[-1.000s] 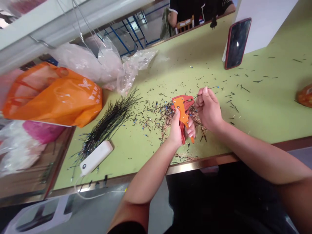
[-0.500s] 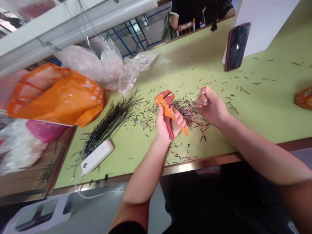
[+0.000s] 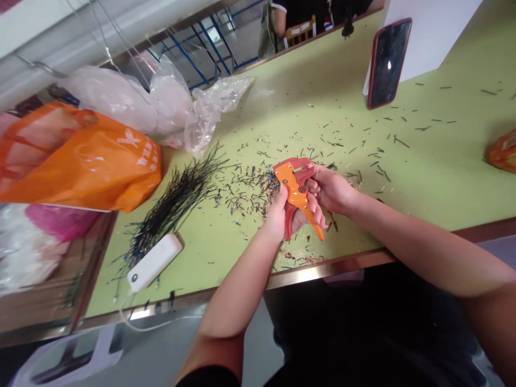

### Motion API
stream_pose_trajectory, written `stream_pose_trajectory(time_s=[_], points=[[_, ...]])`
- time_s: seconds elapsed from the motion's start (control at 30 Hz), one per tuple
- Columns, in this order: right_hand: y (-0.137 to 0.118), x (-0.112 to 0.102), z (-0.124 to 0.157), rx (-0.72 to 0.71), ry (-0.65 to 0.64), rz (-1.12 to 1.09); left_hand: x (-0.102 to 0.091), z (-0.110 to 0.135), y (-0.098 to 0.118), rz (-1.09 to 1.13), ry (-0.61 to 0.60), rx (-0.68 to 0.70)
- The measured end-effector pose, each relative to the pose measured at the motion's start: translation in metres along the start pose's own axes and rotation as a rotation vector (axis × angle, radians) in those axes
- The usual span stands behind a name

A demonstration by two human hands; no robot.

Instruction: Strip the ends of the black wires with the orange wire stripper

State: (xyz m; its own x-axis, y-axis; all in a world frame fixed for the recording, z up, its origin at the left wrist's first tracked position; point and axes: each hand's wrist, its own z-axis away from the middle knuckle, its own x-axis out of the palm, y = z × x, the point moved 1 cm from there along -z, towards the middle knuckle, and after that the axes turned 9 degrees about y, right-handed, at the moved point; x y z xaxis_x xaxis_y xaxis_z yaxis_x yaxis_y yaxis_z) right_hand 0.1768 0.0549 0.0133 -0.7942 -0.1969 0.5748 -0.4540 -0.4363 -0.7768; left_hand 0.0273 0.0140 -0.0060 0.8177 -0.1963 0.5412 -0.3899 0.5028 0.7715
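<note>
My left hand grips the handles of an orange and red wire stripper over the green table. Its jaws point up and to the right. My right hand is closed right beside the jaws, fingers pinched together against the tool; what they hold is too small to make out. Under both hands lies a heap of stripped wire ends and insulation bits. A bundle of thin black wires lies to the left of the heap.
An orange plastic bag and clear plastic bags sit at the table's left. A white power bank lies near the front edge. A red-cased phone leans upright at the back. Another person sits at the far side.
My left hand brought the stripper back to the right, and my right hand came down from above the heap to the tool's jaws. The camera view dipped slightly.
</note>
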Motion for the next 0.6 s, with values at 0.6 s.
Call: stream_pose_trajectory(time_s=[0.6], points=[[0.015,0.005,-0.01,0.041,0.162,-0.184,0.005,-0.002,-0.003,-0.053,-0.036,0.059]])
